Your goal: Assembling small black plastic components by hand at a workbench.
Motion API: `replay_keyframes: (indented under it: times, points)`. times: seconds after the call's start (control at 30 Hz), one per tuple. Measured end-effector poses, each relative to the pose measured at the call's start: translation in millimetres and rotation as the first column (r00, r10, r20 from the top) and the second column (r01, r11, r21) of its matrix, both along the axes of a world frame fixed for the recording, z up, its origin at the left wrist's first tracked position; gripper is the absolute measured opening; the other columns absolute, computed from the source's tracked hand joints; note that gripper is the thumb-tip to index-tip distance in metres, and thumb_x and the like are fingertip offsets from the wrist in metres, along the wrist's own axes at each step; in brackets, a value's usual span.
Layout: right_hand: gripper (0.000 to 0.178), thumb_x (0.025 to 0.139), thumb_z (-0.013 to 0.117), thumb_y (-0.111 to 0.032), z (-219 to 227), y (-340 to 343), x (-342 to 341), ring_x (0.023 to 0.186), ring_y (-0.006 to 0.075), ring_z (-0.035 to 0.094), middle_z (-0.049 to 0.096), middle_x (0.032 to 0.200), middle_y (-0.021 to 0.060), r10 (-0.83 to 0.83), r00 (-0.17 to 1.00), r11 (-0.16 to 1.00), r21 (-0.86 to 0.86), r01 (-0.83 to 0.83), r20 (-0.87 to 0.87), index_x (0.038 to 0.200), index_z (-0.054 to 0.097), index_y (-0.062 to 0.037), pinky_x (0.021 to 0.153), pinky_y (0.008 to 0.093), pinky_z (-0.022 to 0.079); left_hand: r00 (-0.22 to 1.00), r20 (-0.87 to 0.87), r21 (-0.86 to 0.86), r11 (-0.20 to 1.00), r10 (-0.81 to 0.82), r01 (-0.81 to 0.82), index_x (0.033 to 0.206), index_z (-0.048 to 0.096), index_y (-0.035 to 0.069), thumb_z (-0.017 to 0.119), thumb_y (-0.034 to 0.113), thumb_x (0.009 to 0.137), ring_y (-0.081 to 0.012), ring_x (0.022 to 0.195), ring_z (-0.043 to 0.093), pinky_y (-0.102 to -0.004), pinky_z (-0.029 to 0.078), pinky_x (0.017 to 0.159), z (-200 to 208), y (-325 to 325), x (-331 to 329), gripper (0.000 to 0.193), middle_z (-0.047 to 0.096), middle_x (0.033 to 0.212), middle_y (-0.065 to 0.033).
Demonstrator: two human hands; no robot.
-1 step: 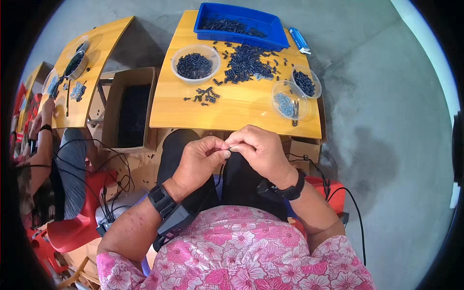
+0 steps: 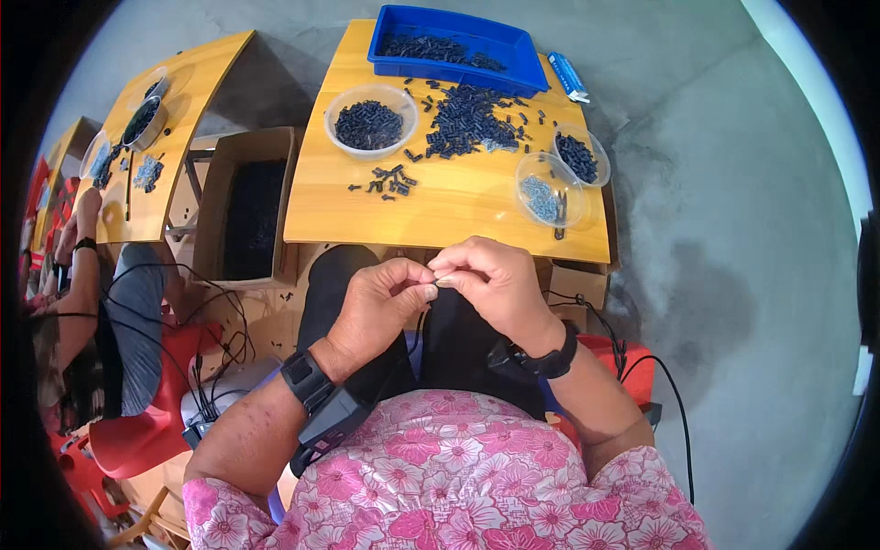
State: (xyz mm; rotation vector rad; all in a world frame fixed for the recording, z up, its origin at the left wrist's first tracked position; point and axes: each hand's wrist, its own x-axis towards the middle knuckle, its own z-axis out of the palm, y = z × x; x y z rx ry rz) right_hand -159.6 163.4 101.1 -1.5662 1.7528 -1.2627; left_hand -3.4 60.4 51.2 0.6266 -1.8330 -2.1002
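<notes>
Above my lap, just off the front edge of the yellow wooden table, both hands meet fingertip to fingertip. My left hand pinches a small black part between thumb and forefinger. From the other side my right hand is closed in a pinch on the same part, which the fingers mostly hide. Beyond them on the table lies a loose group of small black parts. Behind it stands a round clear bowl full of such parts, and to its right spreads a large heap of black parts.
A blue tray holds more parts at the back. Two clear tubs stand at the right: one with black parts, one with small pale pieces. A cardboard box sits left of the table. Cables hang beside me; a co-worker's arm shows far left.
</notes>
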Motion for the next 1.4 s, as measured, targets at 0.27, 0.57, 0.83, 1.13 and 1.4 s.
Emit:
replay_keyframes:
  times: [0.27,0.57,0.83,1.13,1.4]
  points:
    - [0.015,0.079,0.065,0.009,-6.7,-2.3,0.6,0.078,0.0128,0.064,0.066,0.087,0.008,-0.13,0.964,0.991,-0.013,0.137,0.232,0.092,0.069,0.0024,0.07,0.0232,0.052,0.992,-0.08,0.371,0.927,0.096,-0.06,0.1,0.063,0.003,0.064,0.012,0.091,-0.0086,0.075,0.06,-0.0238,0.052,0.071,7.4,-0.7,-0.6,0.013,0.065,0.091,-0.0029]
    - [0.02,0.079,0.06,0.009,-16.2,-2.0,7.5,0.076,0.0168,0.067,0.067,0.086,0.0092,-0.106,0.992,0.982,-0.152,0.115,0.065,0.093,0.07,-0.0018,0.066,0.0251,0.053,0.989,-0.093,0.485,0.873,0.113,-0.054,0.102,0.063,0.004,0.062,0.011,0.092,-0.0085,0.078,0.061,-0.0247,0.053,0.075,8.6,0.1,0.5,0.013,0.066,0.095,-0.0033]
    - [0.027,0.075,0.061,0.011,-16.3,-1.9,13.4,0.076,0.0222,0.067,0.066,0.09,0.0105,-0.136,0.966,0.965,-0.248,0.078,-0.222,0.098,0.068,-0.0031,0.067,0.0292,0.055,0.989,-0.07,0.462,0.883,0.132,-0.085,0.102,0.063,0.003,0.062,0.01,0.092,-0.0086,0.08,0.062,-0.0238,0.054,0.076,11.4,-0.1,0.9,0.013,0.065,0.094,-0.0033]
    - [0.025,0.073,0.069,0.008,-13.9,-1.2,8.4,0.077,0.0235,0.066,0.066,0.09,0.0129,-0.081,0.958,0.951,-0.31,-0.008,-0.273,0.096,0.068,-0.0005,0.068,0.0287,0.053,0.991,-0.048,0.451,0.888,0.122,-0.087,0.103,0.063,0.002,0.062,0.009,0.091,-0.009,0.08,0.063,-0.0235,0.054,0.077,9.3,1.4,0.8,0.014,0.065,0.094,-0.0031]
    - [0.026,0.076,0.065,0.007,-22.3,0.8,6.3,0.076,0.0212,0.066,0.065,0.087,0.0098,-0.053,0.977,0.972,-0.237,0.002,-0.208,0.099,0.07,-0.0043,0.066,0.0279,0.052,0.997,-0.004,0.437,0.897,0.083,-0.073,0.101,0.063,0.002,0.063,0.01,0.091,-0.0093,0.079,0.062,-0.0249,0.054,0.074,3.5,0.3,2.7,0.013,0.066,0.091,-0.003]
